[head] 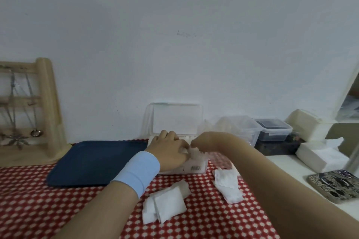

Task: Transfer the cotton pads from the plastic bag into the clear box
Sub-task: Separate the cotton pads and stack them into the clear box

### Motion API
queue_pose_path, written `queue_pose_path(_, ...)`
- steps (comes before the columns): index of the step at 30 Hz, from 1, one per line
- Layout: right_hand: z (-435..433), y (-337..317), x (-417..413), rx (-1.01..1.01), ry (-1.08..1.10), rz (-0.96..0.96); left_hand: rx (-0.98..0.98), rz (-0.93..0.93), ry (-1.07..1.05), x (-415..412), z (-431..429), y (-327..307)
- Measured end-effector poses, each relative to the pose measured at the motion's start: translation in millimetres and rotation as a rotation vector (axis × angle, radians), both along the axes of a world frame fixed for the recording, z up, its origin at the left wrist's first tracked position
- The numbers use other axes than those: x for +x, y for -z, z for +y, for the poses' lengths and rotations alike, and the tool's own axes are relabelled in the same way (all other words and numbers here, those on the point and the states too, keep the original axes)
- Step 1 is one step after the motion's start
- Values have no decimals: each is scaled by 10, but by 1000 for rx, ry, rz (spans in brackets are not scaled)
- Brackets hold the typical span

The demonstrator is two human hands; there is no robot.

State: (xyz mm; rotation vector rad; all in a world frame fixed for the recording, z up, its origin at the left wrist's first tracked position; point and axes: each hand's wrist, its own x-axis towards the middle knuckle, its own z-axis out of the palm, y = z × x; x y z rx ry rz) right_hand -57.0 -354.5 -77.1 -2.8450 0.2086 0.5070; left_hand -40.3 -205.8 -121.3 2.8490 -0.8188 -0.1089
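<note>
The clear box point(200, 169) sits against the wall with its lid point(175, 118) standing open; a barcode sticker is on its front wall. White cotton pads point(195, 154) fill it. My left hand point(171, 149), with a blue wristband, lies over the box, its fingers curled onto the pads. My right hand point(204, 139) comes in from the right, its fingertips pinched on the same white wad. A thin clear plastic bag point(223, 162) seems to lie under my right forearm, but it is hard to make out. Two loose white pad bundles point(167, 202) point(228, 186) lie on the tablecloth.
A dark blue tray point(93, 163) lies left of the box on the red dotted cloth point(29, 205). A wooden jewellery stand point(46, 106) is at far left. Lidded plastic containers point(274, 129), a tissue stack point(320, 156) and a patterned phone point(338, 184) crowd the right.
</note>
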Motion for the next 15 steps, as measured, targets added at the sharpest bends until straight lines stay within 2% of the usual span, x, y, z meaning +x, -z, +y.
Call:
queue_pose_path(1,-12,-16,-14,62,9,-5,-18,5,2,-7,5,12)
queue_pose_path(4,38,21,-37,43,2,15,-54,32,2,-45,-8,55)
queue_pose_path(8,-31,-24,-113,37,19,-5,-112,-24,3,-90,-25,91)
queue_pose_path(13,-20,17,-294,51,-22,-23,82,-20,29,-145,-116,184)
queue_pose_path(15,-22,59,-387,62,-16,-42,83,-16,12,-162,-130,166)
